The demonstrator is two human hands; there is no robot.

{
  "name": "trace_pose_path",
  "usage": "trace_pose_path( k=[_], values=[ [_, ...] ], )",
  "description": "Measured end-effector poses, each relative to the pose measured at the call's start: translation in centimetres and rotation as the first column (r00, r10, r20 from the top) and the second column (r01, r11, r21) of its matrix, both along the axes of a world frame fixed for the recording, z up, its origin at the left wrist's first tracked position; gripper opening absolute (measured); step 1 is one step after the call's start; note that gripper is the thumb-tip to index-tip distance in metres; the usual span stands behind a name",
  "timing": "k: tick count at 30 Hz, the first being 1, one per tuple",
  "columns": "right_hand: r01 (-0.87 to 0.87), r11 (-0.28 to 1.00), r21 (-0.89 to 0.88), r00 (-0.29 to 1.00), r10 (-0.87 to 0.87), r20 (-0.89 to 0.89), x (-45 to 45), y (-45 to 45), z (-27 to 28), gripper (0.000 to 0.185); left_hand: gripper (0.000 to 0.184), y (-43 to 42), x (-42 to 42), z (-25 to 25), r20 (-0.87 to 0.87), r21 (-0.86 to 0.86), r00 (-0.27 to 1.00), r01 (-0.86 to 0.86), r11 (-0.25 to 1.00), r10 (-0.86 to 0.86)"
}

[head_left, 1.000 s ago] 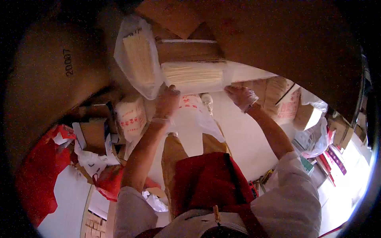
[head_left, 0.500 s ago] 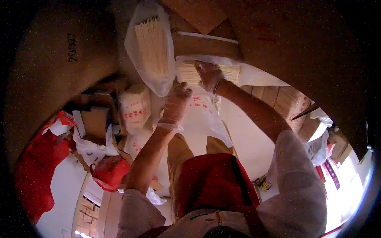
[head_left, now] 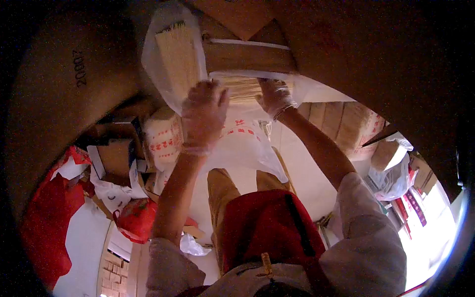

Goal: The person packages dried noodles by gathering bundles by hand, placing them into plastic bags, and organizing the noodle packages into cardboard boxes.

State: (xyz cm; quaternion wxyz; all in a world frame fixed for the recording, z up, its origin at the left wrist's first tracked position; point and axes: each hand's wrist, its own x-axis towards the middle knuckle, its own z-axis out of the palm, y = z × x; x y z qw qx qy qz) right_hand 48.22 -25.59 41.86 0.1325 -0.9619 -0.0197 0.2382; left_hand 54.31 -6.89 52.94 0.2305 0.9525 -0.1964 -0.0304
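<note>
Left hand (head_left: 204, 116): grip now unfurled, raised to the sticks' left end
Right hand (head_left: 275, 96): shifted rightward over them; grip unclear
Sticks (head_left: 240, 90): in plastic, between hands

The left hand (head_left: 204, 116) and the right hand (head_left: 277, 99), both gloved in clear plastic, are reaching over the pale sticks (head_left: 240, 90), the left lying nearer the upright stick bundle (head_left: 179, 57).

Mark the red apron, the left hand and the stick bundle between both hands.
Red apron (head_left: 264, 225): head view, front panel.
Left hand (head_left: 202, 118): head view, back.
Stick bundle (head_left: 241, 91): head view, middle stretch.
</note>
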Motion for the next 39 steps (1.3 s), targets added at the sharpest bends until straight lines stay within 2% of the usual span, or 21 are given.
trace_pose_path(
  k=[1,3,4,5,6,9,10,13,14,16,18,20,22,25,26,28,31,34,35,37,39],
  values=[
    [-0.031,0.995,-0.094,0.989,0.043,0.139,-0.4,0.0,-0.2,0.052,0.021,-0.4,1.2,-0.1,0.0,-0.002,1.0,0.004,1.0,-0.004],
    [-0.042,0.99,-0.135,0.987,0.062,0.146,-0.4,0.7,0.1,0.049,0.024,-1.5,3.4,-0.8,0.284,0.053,0.959,0.004,0.999,-0.019],
    [-0.009,0.999,-0.046,0.996,0.013,0.092,0.2,1.0,1.2,0.047,0.024,-2.1,4.1,-1.5,0.284,0.05,0.958,0.008,0.999,-0.022],
    [0.031,0.999,0.045,0.999,-0.032,0.036,0.6,1.1,1.9,0.045,0.028,-2.7,4.7,-2.1,0.085,0.26,0.991,0.074,0.963,-0.099],
    [0.028,0.994,0.105,0.985,-0.046,0.169,-0.4,1.0,-0.1,0.044,0.033,-3.2,5.1,-2.9,-0.127,0.442,0.984,0.172,0.881,-0.128],
    [-0.146,0.987,-0.068,0.941,0.16,0.299,-2.3,0.8,0.2,0.048,0.035,-4.1,5.1,-5.5,-0.192,0.571,0.941,0.337,0.748,-0.277],
    [-0.12,0.99,-0.078,0.993,0.119,-0.014,-1.8,0.8,0.9,0.044,0.035,-4.1,5.2,-5.7,-0.192,0.569,0.941,0.339,0.749,-0.28],
    [-0.116,0.993,0.011,0.989,0.115,0.089,-2.4,0.2,0.9,0.045,0.031,-3.3,5.2,-8.1,-0.329,0.52,0.846,0.533,0.668,-0.419],
    [-0.114,0.993,0.013,0.99,0.112,0.09,-2.5,0.0,0.6,0.045,0.028,-2.2,4.3,-11.8,-0.109,0.496,0.926,0.365,0.788,-0.361],
    [-0.159,0.987,0.001,0.978,0.157,0.134,-2.6,-0.3,0.0,0.047,0.025,-2.4,4.1,-10.2,0.114,0.427,0.957,0.194,0.883,-0.265],
    [-0.103,0.993,-0.049,0.965,0.112,0.238,-2.5,-0.7,0.4,0.05,0.027,-2.7,3.2,-6.0,-0.263,0.446,0.907,0.417,0.792,-0.33],
    [-0.048,0.994,-0.094,0.937,0.078,0.34,-2.4,-0.9,0.2,0.052,0.025,-1.6,2.5,-6.5,-0.266,0.307,0.853,0.517,0.799,-0.45],
    [-0.043,0.987,-0.155,0.997,0.052,0.056,-2.0,-1.0,-0.1,0.062,0.024,-1.1,1.8,-6.8,-0.248,0.153,0.787,0.607,0.78,-0.565],
    [-0.037,0.997,-0.066,0.992,0.028,-0.127,-2.5,-1.1,3.1,0.061,0.02,-0.2,0.1,-6.9,-0.254,0.305,0.776,0.63,0.714,-0.577],
    [-0.036,0.997,-0.064,0.991,0.027,-0.128,-3.7,-0.9,3.1,0.061,0.018,0.3,-0.3,-6.9,-0.22,0.219,0.777,0.628,0.747,-0.59],
    [-0.136,0.986,-0.095,0.945,0.158,0.285,-6.0,-0.9,2.5,0.07,0.018,0.5,-1.1,-6.6,-0.183,0.133,0.78,0.623,0.771,-0.599],
    [-0.107,0.994,-0.007,0.987,0.107,0.117,-7.4,-0.6,1.7,0.07,0.015,-0.1,-1.8,-5.6,-0.04,0.312,0.856,0.501,0.807,-0.516],
    [0.091,0.98,0.177,0.993,-0.077,-0.084,-7.7,-0.3,0.9,0.071,0.018,-0.2,-1.1,-5.2,-0.251,0.127,0.902,0.391,0.912,-0.352],
    [0.091,0.98,0.177,0.994,-0.077,-0.082,-7.9,-0.2,0.8,0.071,0.019,-0.3,-1.2,-5.3,-0.258,0.131,0.916,0.349,0.928,-0.308],
    [-0.014,1.0,0.015,0.972,0.01,0.236,-7.5,0.2,2.0,0.072,0.019,-0.5,-1.4,-5.1,-0.268,0.136,0.928,0.302,0.943,-0.259],
    [-0.032,0.999,-0.037,0.966,0.041,0.255,-6.6,0.1,2.1,0.071,0.018,-0.8,-1.0,-5.1,-0.195,0.133,0.911,0.392,0.91,-0.364]
  ],
)
